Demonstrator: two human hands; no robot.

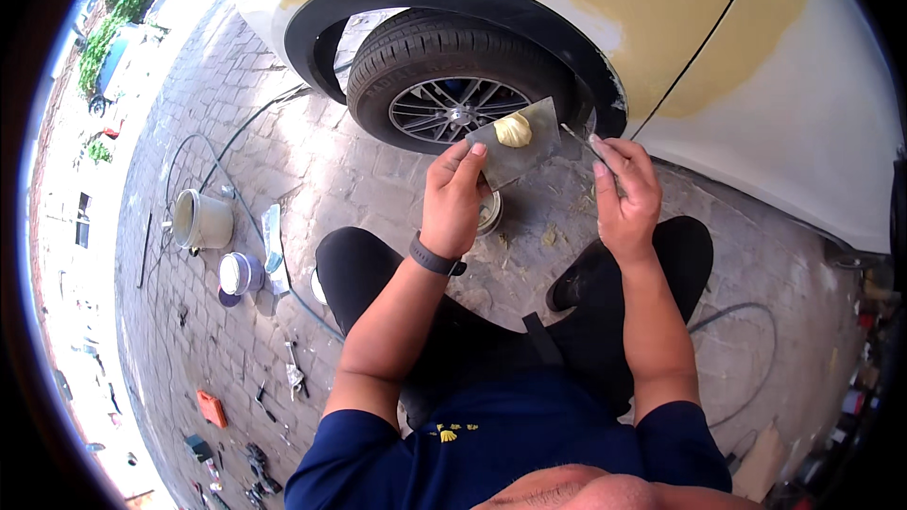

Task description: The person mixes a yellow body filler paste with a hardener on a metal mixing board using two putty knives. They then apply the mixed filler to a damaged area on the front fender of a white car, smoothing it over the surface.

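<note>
Our left grip (453, 200) is closed on the near left part of a flat grey plate (521, 162), thumb on top, the fingers beneath mostly hidden. A lump of pale yellow paste (513, 130) sits on that plate, towards its far edge, before the car's wheel (460, 115). Our right grip (627, 191) is drawn into a pinch on a thin tool (579, 140), seen nearly edge-on just beside the plate; we cannot tell how firmly.

Because we hold the plate at one side only, a hard press on its far part could pivot it and slide the paste off. A tilted wrist could do likewise. Anything dropping onto the paving (378, 179) or its pale scraps (551, 235) would likely pick up grit. A careless forward reach could knock the plate against the tyre (378, 94).
</note>
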